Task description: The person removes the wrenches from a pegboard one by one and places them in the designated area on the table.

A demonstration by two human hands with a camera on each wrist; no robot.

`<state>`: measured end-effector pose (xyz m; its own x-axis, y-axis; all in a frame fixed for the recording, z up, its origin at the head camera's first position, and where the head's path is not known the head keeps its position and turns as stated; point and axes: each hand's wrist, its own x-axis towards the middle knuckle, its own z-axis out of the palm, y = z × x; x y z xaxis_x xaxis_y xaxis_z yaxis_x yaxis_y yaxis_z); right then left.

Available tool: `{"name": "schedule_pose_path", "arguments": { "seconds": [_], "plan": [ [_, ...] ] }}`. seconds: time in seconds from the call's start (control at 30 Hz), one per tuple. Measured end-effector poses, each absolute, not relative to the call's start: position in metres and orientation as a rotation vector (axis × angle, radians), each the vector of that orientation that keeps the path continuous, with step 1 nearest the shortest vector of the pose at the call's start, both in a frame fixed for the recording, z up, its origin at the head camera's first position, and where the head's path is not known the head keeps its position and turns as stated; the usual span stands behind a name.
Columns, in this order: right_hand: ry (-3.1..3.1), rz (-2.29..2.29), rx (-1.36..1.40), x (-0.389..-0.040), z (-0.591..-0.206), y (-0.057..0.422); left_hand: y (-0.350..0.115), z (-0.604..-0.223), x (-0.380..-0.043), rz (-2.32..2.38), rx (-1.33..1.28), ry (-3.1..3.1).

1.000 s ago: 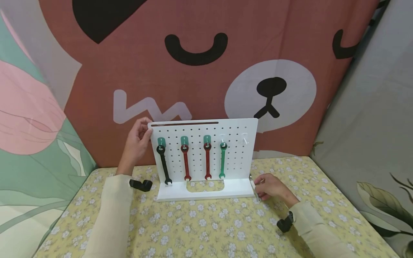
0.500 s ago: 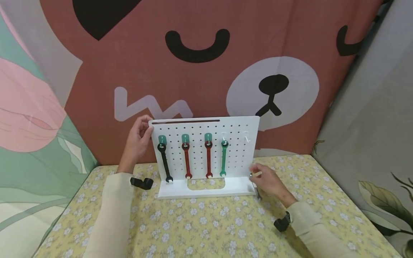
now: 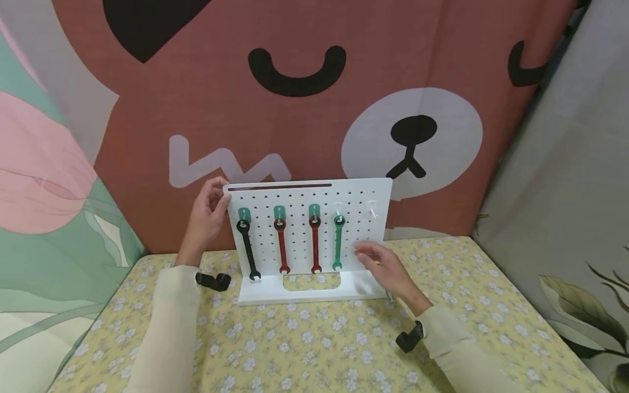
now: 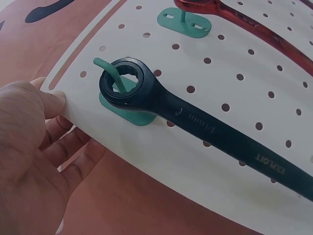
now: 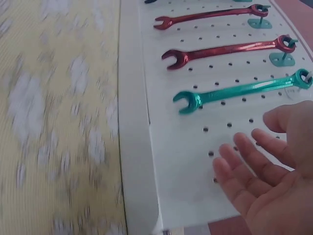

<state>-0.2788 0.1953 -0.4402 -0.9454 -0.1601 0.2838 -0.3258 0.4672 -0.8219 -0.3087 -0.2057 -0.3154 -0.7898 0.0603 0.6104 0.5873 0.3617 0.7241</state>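
Note:
My left hand (image 3: pixel 205 217) grips the upper left corner of a white pegboard (image 3: pixel 363 229), thumb in front and fingers behind in the left wrist view. Beside it, a black combination wrench (image 4: pixel 195 120) hangs by its ring end on a green hook (image 4: pixel 131 115). Two red wrenches (image 3: pixel 282 248) and a green wrench (image 5: pixel 244 90) hang farther right. My right hand (image 3: pixel 388 270) is before the board's lower right part, fingers spread and holding nothing, near the green wrench. A silver wrench (image 3: pixel 390 298) at the base's right end is mostly hidden behind that hand.
A clear hook (image 3: pixel 373 209) at the board's upper right bears nothing. The board's white base (image 3: pixel 265 292) has a cutout and rests on a yellow flowered tablecloth (image 3: pixel 295 349). Behind stands a printed cloth backdrop (image 3: pixel 304 136); a grey curtain (image 3: pixel 550 180) hangs at right.
My right hand has left the silver wrench by the base's right end, then risen and moved left in front of the board. The left hand keeps its grip on the corner.

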Motion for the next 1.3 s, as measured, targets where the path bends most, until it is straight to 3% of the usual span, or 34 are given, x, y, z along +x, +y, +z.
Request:
{"name": "schedule_pose_path", "arguments": {
  "seconds": [0.53,1.3],
  "plan": [
    [-2.429,1.665,0.415,-0.284,-0.442,0.156,-0.209,-0.315,-0.305,-1.45,-0.574,-2.13],
    [-2.352,1.813,0.323,-0.285,-0.443,0.142,-0.208,-0.315,-0.305,-1.424,-0.589,-2.137]
  ]
}}
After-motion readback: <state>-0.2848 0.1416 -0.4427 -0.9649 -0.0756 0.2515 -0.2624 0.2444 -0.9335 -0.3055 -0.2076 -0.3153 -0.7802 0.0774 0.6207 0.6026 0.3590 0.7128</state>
